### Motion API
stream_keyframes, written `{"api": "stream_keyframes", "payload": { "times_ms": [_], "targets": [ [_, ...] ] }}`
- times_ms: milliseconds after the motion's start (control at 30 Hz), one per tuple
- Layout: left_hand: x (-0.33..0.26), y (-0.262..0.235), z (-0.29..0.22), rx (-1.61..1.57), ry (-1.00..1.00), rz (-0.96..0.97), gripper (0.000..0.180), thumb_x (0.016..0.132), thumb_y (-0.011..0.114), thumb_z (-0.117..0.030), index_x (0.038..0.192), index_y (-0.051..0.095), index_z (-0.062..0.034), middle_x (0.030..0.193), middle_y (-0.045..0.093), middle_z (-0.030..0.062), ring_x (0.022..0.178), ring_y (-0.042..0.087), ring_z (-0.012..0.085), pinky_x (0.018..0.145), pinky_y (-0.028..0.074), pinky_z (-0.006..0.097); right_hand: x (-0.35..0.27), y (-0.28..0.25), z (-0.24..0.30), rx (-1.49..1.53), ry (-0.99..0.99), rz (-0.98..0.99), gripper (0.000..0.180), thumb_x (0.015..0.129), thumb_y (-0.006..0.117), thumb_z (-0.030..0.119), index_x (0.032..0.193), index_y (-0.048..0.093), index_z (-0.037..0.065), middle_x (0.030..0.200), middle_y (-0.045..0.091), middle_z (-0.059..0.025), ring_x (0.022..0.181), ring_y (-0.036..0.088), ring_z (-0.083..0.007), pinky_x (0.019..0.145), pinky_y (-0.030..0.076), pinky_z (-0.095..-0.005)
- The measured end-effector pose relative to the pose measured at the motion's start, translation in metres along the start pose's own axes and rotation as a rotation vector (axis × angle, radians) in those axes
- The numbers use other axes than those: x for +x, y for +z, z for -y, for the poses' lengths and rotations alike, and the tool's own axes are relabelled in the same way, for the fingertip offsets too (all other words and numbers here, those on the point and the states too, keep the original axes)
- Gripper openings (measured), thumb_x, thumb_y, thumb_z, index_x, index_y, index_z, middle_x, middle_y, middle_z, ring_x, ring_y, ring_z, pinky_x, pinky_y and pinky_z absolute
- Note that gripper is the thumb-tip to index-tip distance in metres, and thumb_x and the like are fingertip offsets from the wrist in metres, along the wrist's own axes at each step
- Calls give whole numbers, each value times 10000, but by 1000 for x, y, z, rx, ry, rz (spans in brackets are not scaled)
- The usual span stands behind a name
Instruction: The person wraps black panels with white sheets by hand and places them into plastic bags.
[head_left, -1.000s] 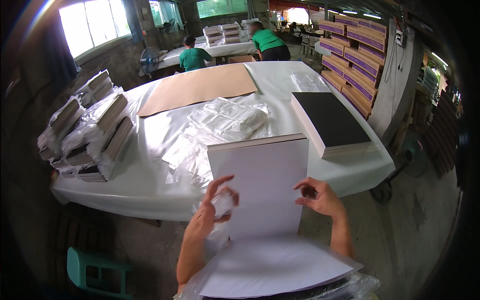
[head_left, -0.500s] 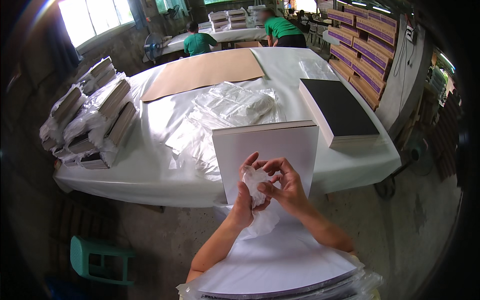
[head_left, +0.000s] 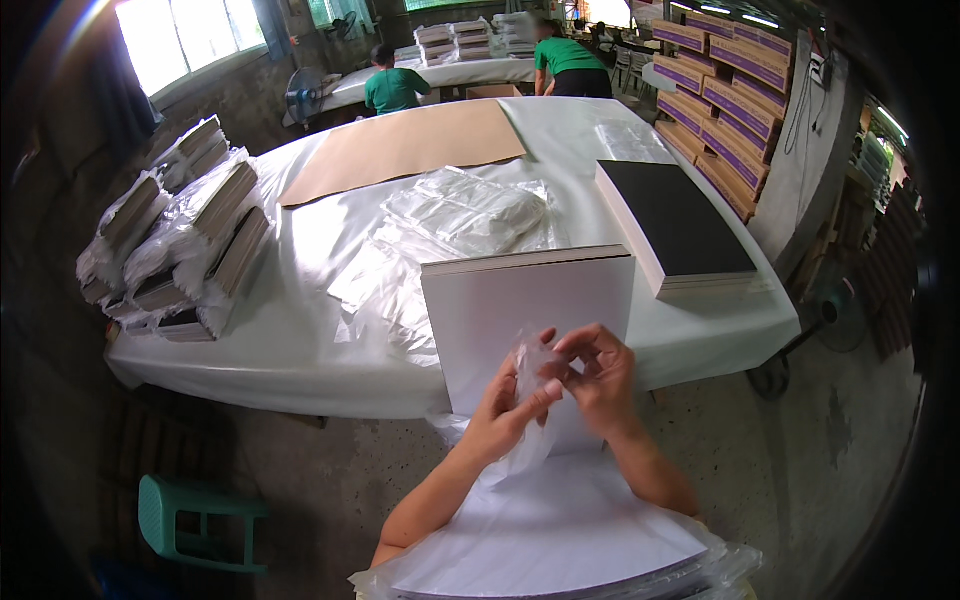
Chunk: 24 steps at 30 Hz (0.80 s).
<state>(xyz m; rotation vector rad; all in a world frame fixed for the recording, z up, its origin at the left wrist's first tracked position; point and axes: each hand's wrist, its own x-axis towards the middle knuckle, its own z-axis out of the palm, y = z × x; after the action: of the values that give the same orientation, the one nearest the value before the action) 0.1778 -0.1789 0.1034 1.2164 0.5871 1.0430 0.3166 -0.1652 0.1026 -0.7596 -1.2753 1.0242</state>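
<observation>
Clear plastic bag [head_left: 533, 400] pinched between fingers of left hand [head_left: 505, 415] and right hand [head_left: 598, 380], over white stack [head_left: 530, 310]

Our two bare forearms rise from lower edge, converging toward frame centre. Our left hand [head_left: 505, 412] sits lower, wrist bent slightly up, fingers curled, thumb and forefinger pinched together. Our right hand [head_left: 598, 376] sits just above and right of it, palm turned toward us, fingers bent inward, fingertips [head_left: 562, 345] meeting thumb in pinch. Our hands touch at fingertips, both closed in fine grip. Left forearm slants up-right from elbow; right forearm slants up-left. Elbows well apart, wrists close together.
</observation>
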Motion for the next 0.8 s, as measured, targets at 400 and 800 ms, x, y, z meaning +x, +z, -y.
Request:
{"api": "stream_keyframes", "payload": {
  "times_ms": [400,800],
  "targets": [
    [14,-2,18,-338,51,-289,214,789,628,-97,966,524,-35,891,592,55,806,584,129,668,503,265,5,-4,5,-169,-69,-99,239,782,613,30,1008,537,42,795,609,-27,810,591,-110,728,454,-251],
    [12,1,7,-282,-9,-305,321,749,678,-120,1021,544,-15,857,592,53,794,563,127,685,456,253,4,-7,7,10,-8,-72,517,771,630,39,1218,369,54,898,610,-104,723,540,-64,661,438,-192]
  ]
}}
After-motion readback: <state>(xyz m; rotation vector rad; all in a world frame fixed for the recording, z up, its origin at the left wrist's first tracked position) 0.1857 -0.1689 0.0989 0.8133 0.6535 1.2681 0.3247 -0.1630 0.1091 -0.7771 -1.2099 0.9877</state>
